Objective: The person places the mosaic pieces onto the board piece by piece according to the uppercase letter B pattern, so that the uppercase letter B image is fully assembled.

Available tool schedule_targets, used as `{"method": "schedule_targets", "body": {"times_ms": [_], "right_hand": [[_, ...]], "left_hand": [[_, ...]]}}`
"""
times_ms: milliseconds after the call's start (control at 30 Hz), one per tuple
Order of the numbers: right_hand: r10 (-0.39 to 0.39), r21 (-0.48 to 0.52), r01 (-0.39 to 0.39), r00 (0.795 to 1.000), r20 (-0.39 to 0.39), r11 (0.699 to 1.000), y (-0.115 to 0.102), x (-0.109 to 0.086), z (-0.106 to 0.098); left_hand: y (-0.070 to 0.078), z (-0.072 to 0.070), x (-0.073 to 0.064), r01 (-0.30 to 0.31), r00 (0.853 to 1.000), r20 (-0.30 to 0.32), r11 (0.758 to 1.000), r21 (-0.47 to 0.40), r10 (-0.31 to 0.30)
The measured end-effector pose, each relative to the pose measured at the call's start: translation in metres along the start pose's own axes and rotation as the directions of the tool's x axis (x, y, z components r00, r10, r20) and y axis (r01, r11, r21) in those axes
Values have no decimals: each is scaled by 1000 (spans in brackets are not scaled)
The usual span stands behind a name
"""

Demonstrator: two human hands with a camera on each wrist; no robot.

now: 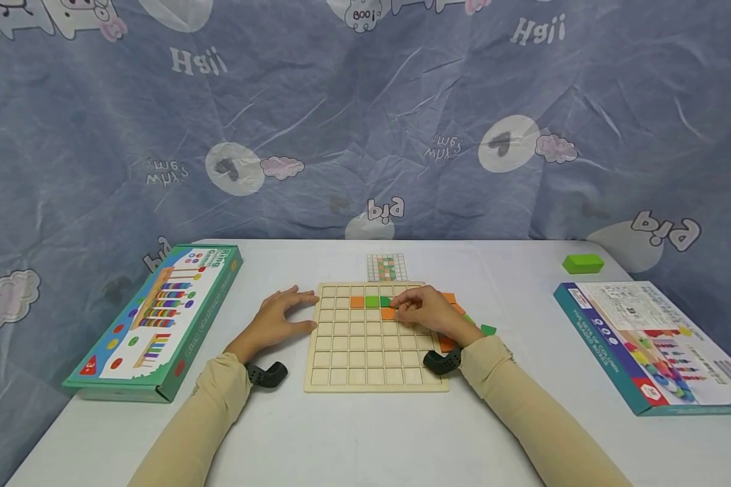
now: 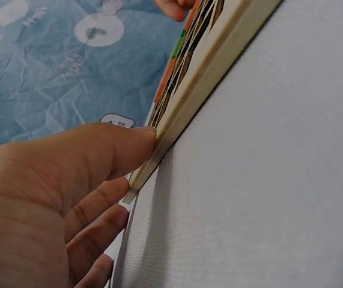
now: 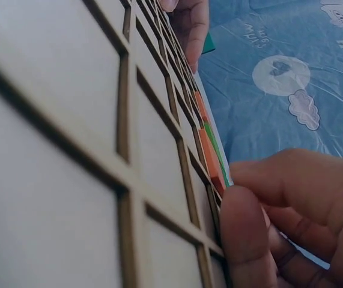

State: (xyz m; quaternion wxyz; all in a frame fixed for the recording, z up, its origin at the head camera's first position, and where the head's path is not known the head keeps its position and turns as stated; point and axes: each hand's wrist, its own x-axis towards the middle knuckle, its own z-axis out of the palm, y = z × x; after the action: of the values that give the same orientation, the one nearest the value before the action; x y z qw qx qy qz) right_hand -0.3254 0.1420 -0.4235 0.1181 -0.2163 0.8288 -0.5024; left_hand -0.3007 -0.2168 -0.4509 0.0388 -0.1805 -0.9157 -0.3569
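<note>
A wooden grid board (image 1: pixel 341 341) lies on the white table. In one of its rows sit an orange tile (image 1: pixel 357 302), a light green tile (image 1: pixel 372 302) and a dark green tile (image 1: pixel 385 302), with another orange tile (image 1: pixel 388 314) one row nearer. My right hand (image 1: pixel 429 311) pinches the dark green tile at its cell; its fingertips partly cover it. In the right wrist view the thumb and index finger (image 3: pixel 249 174) meet beside the tiles. My left hand (image 1: pixel 276 318) touches the board's left edge with thumb and fingers spread; the left wrist view shows its thumb (image 2: pixel 129 150) against the rim.
Loose orange tiles (image 1: pixel 447 343) and a green tile (image 1: pixel 488 330) lie right of the board, partly under my right arm. Behind it is a small pattern card (image 1: pixel 386 268). Boxes flank the board: one at left (image 1: pixel 158 318), one at right (image 1: pixel 658 352). A green block (image 1: pixel 583 264) stands back right.
</note>
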Motion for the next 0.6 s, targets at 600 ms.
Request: {"method": "schedule_targets", "body": {"times_ms": [600], "right_hand": [[44, 61, -49, 995, 89, 997, -8, -15, -45]], "left_hand": [[1, 0, 1, 5, 1000, 3, 1000, 9, -5]]}}
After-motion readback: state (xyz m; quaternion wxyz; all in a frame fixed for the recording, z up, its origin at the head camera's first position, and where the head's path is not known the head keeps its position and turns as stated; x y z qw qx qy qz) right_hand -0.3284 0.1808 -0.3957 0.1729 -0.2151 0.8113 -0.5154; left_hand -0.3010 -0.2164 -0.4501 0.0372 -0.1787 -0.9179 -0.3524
